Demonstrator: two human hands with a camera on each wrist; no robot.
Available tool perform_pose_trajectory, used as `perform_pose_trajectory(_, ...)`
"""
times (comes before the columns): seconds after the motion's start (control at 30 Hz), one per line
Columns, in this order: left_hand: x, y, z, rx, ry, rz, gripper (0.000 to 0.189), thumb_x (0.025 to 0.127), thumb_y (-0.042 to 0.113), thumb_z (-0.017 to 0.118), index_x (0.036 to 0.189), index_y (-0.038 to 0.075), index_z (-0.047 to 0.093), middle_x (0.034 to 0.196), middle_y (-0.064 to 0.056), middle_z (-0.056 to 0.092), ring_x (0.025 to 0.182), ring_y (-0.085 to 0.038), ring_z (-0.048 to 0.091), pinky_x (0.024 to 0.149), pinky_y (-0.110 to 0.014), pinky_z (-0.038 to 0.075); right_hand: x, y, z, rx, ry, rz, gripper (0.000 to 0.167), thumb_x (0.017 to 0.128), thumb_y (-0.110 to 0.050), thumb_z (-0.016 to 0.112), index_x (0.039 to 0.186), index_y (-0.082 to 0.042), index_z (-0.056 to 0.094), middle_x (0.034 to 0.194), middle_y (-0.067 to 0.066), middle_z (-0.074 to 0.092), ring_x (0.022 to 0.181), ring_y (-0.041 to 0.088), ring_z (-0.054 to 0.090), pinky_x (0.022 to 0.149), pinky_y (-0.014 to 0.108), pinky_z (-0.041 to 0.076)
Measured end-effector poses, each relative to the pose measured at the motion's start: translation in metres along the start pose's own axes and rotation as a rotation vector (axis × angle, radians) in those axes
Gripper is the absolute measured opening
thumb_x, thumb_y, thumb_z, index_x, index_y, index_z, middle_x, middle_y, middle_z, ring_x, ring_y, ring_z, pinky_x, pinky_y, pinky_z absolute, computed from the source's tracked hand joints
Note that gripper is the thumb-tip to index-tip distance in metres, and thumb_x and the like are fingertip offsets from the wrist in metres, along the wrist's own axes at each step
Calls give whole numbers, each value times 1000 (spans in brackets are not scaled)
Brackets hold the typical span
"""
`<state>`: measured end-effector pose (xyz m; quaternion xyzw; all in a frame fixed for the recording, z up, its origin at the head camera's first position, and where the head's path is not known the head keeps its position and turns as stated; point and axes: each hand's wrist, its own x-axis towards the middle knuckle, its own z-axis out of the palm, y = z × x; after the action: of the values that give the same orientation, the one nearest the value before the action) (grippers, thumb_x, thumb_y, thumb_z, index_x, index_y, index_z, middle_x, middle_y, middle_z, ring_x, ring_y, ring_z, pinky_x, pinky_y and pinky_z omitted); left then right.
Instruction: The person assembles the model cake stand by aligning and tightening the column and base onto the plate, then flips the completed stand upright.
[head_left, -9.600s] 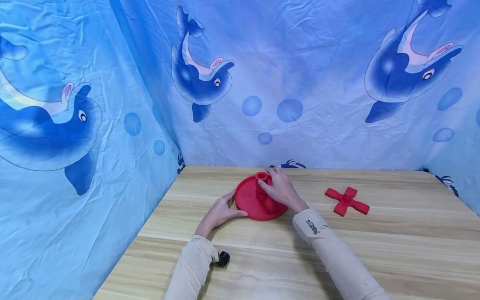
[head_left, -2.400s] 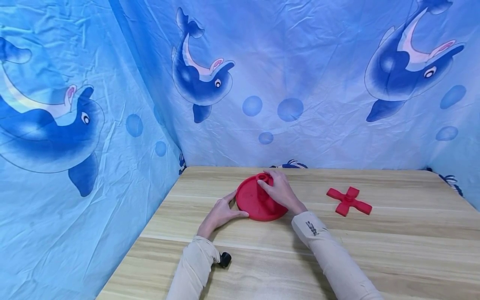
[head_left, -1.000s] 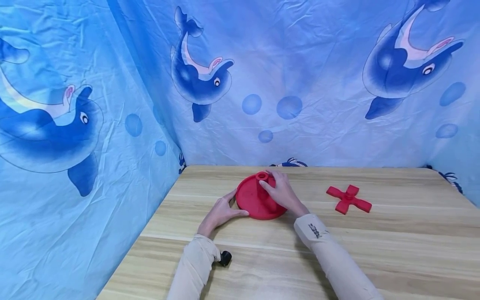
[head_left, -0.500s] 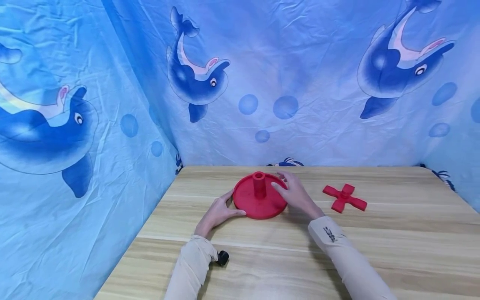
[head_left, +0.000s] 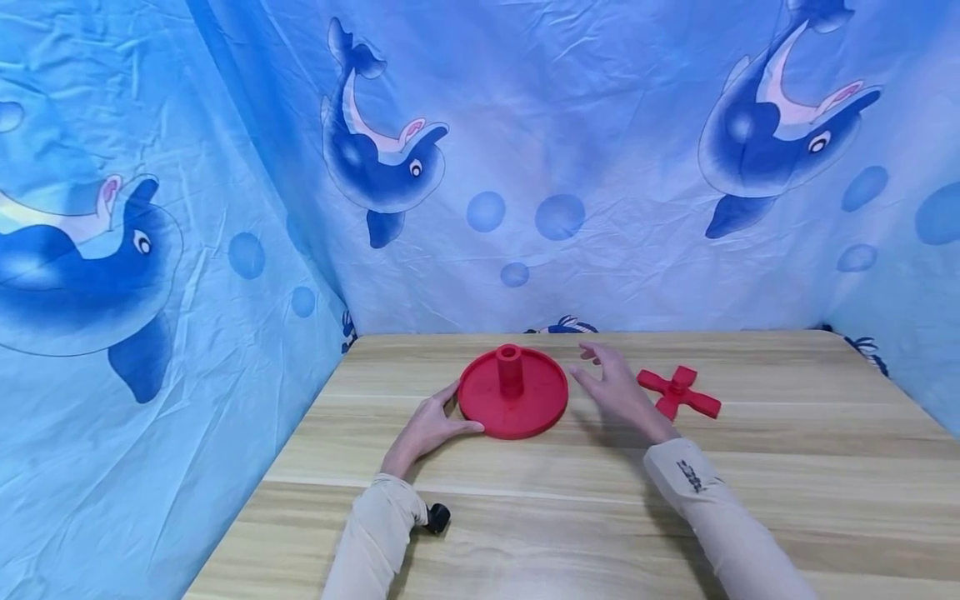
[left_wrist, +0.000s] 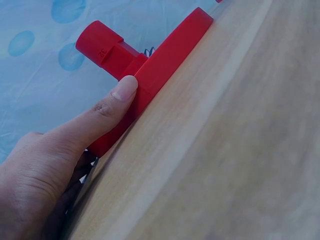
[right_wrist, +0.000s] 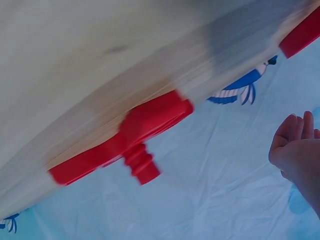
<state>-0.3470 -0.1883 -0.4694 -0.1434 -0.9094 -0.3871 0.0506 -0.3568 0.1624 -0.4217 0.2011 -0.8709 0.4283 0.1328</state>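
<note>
A red round base point(head_left: 543, 404) with a raised rim lies on the table, and a hollow red post point(head_left: 510, 375) stands upright from it. My left hand point(head_left: 423, 429) holds the base's left edge, the thumb at the near side and the fingers reaching round behind. In the left wrist view the thumb presses the side of the base point(left_wrist: 172, 55). Right of the base, my right hand point(head_left: 618, 392) hovers with loosely bent fingers and nothing in it. A red four-armed cross point(head_left: 681, 385) lies just beyond it; the right wrist view shows its ridged stub point(right_wrist: 141, 164) sticking up.
The wooden table point(head_left: 540, 517) runs back to a blue curtain point(head_left: 487, 108) printed with dolphins, with another curtain side point(head_left: 225, 350) along the left. A small black device point(head_left: 438, 518) sits at the left cuff.
Earlier the right hand gripped the post, which stood upright throughout. It has let go and moved right toward the cross. The left hand keeps its hold on the base; the view has shifted slightly.
</note>
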Motion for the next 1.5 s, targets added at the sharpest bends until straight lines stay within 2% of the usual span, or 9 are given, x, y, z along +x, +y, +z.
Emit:
perform_pose_trajectory(0.27,1,-3,-1,1,2,13,103,77,52,90,159,12,43,154,-12,51,142,-32,45,112,-53,42,-16,8,-22,-66,-17,66,61,103,-25,65,152,3,43,139,26,54,131,46,47,102,64,45)
perform_pose_trajectory(0.5,1,-3,0,7,-1,23,102,78,51,90,159,11,43,153,-13,52,139,-32,47,111,-52,43,-29,21,-41,-116,15,43,60,102,-24,66,150,6,45,135,29,56,124,47,48,99,64,45)
perform_pose_trajectory(0.7,1,-4,0,2,6,22,101,78,49,91,158,10,44,152,-14,52,134,-29,51,111,-51,43,-40,32,-59,-133,40,49,60,101,-21,68,149,8,44,134,30,55,129,49,41,104,68,38)
perform_pose_trajectory(0.9,0,-3,0,-8,-1,18,102,78,49,90,159,10,42,154,-13,51,140,-32,47,112,-53,42,-51,42,-79,-148,43,62,60,102,-21,66,148,9,44,133,33,55,123,50,45,98,67,43)
perform_pose_trajectory(1.0,0,-4,0,-7,1,21,102,78,49,90,159,9,43,154,-13,51,140,-32,47,112,-53,42,-56,48,-88,-162,62,42,57,102,-18,66,146,12,45,126,32,58,114,47,51,92,62,47)
perform_pose_trajectory(1.13,1,-5,0,-3,4,21,101,78,48,91,158,9,43,153,-13,51,142,-32,45,113,-52,41,-63,54,-98,-188,85,40,57,101,-15,67,145,14,45,119,30,59,108,44,51,83,55,49)
perform_pose_trajectory(1.37,2,-6,1,-9,1,17,102,78,48,91,158,9,43,154,-13,50,143,-32,44,114,-53,39,-73,65,-110,-222,93,84,58,101,-16,67,146,12,44,128,35,54,121,54,42,91,70,43)
perform_pose_trajectory(1.5,2,-6,1,-10,1,19,102,78,48,91,159,9,42,154,-13,50,143,-32,44,114,-53,40,-77,73,-114,-241,87,107,60,102,-21,65,146,13,43,131,37,51,122,55,39,90,71,43)
